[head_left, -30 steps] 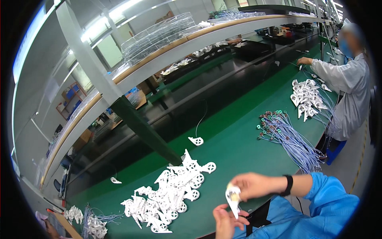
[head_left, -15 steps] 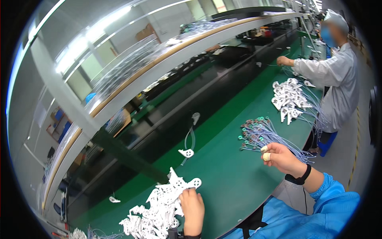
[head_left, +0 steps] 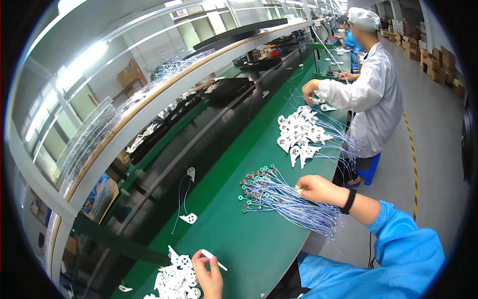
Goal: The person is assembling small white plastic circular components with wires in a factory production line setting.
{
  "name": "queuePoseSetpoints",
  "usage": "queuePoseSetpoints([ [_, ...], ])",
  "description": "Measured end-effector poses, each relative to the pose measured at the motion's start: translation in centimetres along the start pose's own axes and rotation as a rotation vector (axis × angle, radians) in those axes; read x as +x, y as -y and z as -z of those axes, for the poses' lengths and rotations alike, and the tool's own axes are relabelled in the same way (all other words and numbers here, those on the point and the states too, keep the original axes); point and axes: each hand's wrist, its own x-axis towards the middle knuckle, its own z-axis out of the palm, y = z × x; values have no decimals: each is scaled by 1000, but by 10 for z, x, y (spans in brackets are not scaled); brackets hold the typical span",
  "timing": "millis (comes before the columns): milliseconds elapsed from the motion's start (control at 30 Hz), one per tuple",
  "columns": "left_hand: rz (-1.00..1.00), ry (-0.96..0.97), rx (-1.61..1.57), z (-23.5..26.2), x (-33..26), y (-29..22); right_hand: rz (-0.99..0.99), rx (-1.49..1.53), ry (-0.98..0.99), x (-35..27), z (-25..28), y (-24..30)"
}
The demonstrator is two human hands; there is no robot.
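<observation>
- Head view, at the left grip: pinching 1 white part (head_left: pixel 217 262) between thumb and fingers of the left hand (head_left: pixel 209 276), seen nearly edge-on and sticking out to the right of the thumb.
- Head view, left of that grip: a heap of white parts (head_left: pixel 174 281), just beside the fingers on the green table (head_left: pixel 234 229).
- Head view, above and right of that grip: holding the right hand (head_left: pixel 318 190) over the cable bundle (head_left: pixel 298 212), fingertips together; cannot tell whether on a wire. Leftward from there, green and brown cable ends (head_left: pixel 256 187).
- To do well, by judgement: keep the white part lightly pinched by its edges; separate 1 cable at a time without dragging neighbours.
- Against 0.5 s ago: left hand lifted off the heap, right fingers closed from apart, view swung rightward.
</observation>
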Motion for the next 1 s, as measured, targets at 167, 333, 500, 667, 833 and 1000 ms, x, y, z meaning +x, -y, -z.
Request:
queuePoseSetpoints([
  [167,738,-10,-928,18,-25,-64,247,-220,118,22,-31,8],
  [333,926,-72,-1077,-1,-82,-97,300,-509,155,29,-65,11],
  [500,978,-145,-1029,2,-96,-105,482,-513,-7,32,-90,31],
  [667,992,-173,-1012,3,-93,-110,456,-684,60,52,-117,15],
  [833,1017,-170,-1080,6,-92,-112,321,-509,143,69,-116,14],
  [1000,1034,-165,-1120,8,-94,-110,-19,-15,359,66,-75,43],
])
